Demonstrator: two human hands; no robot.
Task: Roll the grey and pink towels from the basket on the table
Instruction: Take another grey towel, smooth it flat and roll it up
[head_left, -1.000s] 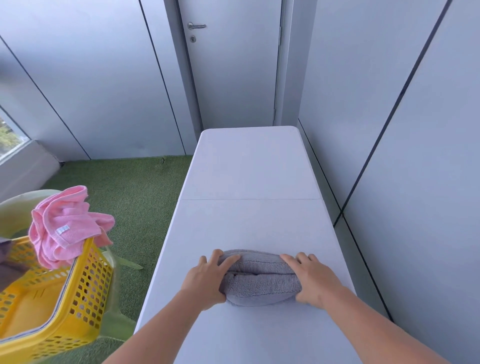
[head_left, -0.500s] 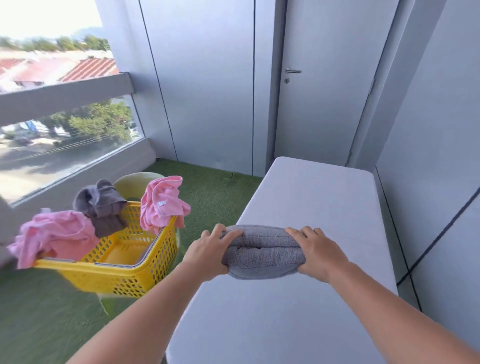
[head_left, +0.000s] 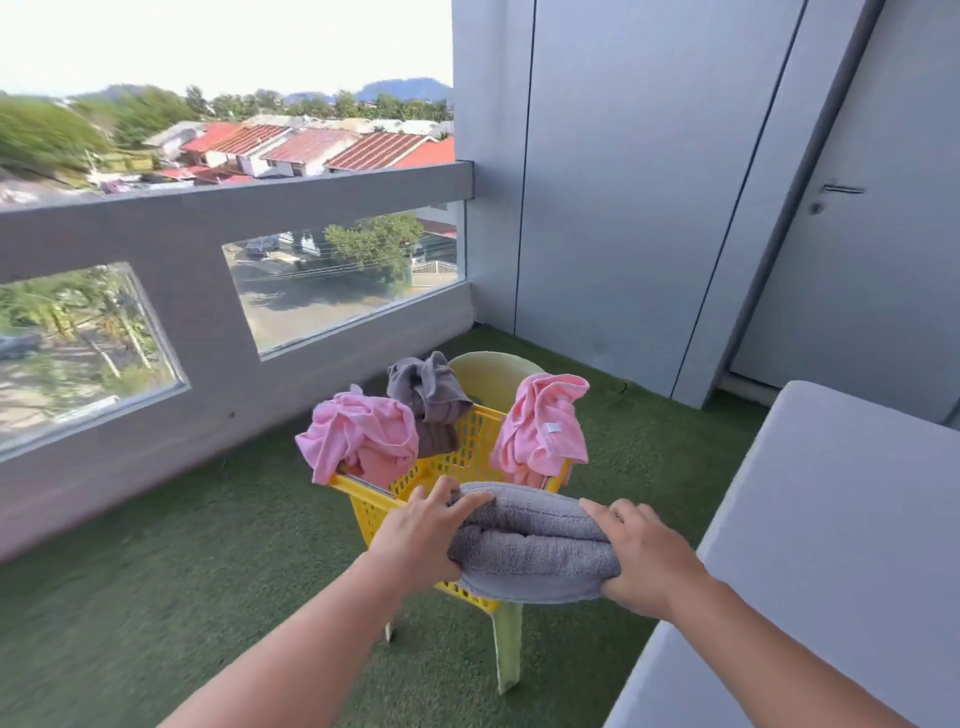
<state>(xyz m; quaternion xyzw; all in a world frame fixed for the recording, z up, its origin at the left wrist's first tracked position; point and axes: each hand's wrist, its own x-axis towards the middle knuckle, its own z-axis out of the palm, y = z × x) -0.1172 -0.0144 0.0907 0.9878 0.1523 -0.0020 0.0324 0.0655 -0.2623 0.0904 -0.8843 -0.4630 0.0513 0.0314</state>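
A rolled grey towel (head_left: 535, 551) hangs in the air over the front of the yellow basket (head_left: 374, 501), off the table. My left hand (head_left: 421, 535) grips its left end and my right hand (head_left: 641, 558) grips its right end. Over the basket's rim hang two pink towels, one at the left (head_left: 363, 441) and one at the right (head_left: 543, 431), with a loose grey towel (head_left: 428, 397) at the back between them. The white table (head_left: 831, 545) lies to the right.
The basket sits on a pale green plastic chair (head_left: 506, 649) standing on green artificial turf (head_left: 156, 571). A low grey balcony wall (head_left: 208, 364) with glass panes runs along the left. Grey wall panels and a door (head_left: 857, 260) stand behind the table.
Both hands have lifted the rolled grey towel off the table and carried it left, over the basket. The view has swung left toward the balcony wall.
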